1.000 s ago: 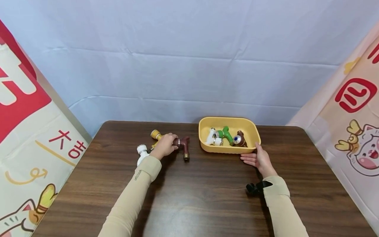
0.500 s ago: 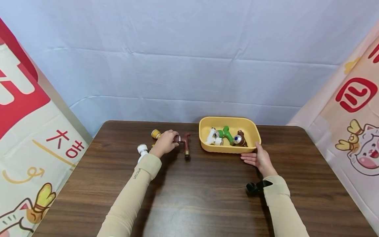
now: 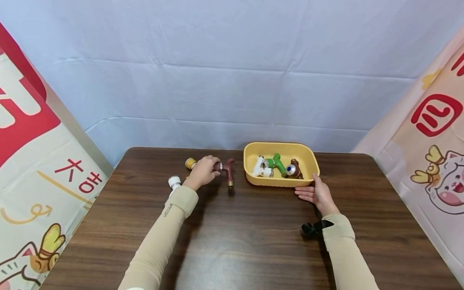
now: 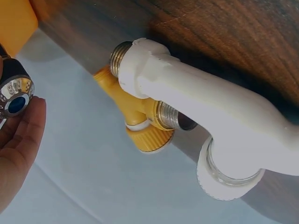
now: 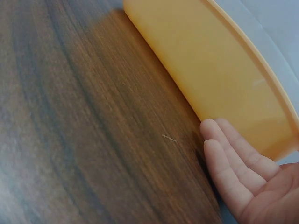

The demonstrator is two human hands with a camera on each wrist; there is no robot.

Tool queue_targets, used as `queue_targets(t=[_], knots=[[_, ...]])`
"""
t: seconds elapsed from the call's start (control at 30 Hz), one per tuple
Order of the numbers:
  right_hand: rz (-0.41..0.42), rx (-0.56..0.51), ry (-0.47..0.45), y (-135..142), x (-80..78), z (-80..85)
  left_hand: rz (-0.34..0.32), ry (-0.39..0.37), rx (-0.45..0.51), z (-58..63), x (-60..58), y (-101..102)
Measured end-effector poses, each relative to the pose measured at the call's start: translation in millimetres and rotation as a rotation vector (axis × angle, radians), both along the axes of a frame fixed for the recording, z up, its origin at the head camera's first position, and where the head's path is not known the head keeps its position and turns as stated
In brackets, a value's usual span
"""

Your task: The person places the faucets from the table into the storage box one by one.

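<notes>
My left hand grips a reddish-brown tap by its knob end, with the spout side pointing right and toward me. In the left wrist view, the chrome ring and blue centre of the knob show beside my fingers. A white tap and a yellow tap lie left of that hand, partly hidden by it in the head view. My right hand holds the near right corner of a yellow bin, thumb at the rim, fingers along the outer wall.
Inside the bin are a white tap, a green tap and a brown tap. The dark wooden table ends at a pale cloth backdrop. A black wrist strap hangs by my right sleeve.
My left hand has moved slightly up and away from me with the reddish-brown tap, whose lower end has come up and a little right. My right hand and the bin stay put.
</notes>
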State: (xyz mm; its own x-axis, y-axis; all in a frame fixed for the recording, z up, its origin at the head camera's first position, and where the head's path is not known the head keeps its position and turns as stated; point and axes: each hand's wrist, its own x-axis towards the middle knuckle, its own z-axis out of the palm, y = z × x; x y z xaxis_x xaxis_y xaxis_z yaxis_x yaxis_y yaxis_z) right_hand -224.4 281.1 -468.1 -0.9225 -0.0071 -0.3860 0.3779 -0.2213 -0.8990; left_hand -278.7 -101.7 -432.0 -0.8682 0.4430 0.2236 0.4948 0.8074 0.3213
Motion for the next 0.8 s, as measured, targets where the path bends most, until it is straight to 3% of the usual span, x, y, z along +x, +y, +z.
queue_targets(t=[0.8], knots=[[-0.004,-0.017,-0.009,1,1.0,1.8,-0.030,0.043,0.002,17.8,-1.9,14]])
